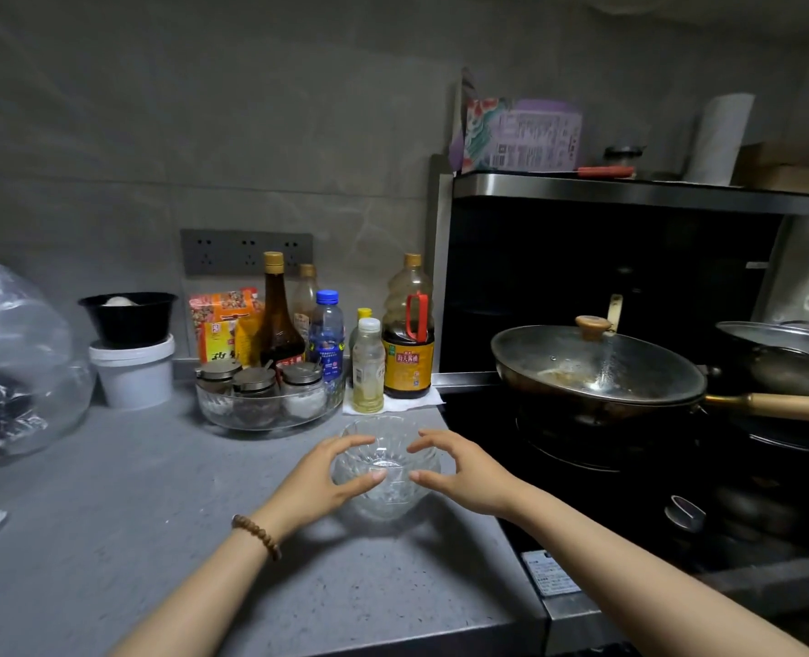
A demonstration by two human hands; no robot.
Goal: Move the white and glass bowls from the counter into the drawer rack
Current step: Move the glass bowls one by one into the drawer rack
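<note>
A clear cut-glass bowl stands upright on the grey counter, close to the counter's right edge beside the stove. My left hand curves around the bowl's left side, with a bead bracelet on that wrist. My right hand curves around its right side. Both hands have fingers apart and hover at the rim; whether they touch the glass I cannot tell. No white bowl and no drawer rack are in view.
Behind the bowl stand a glass tray of spice jars, several bottles and a white tub under a black bowl. A plastic bag sits at left. To the right is a stove with a lidded wok.
</note>
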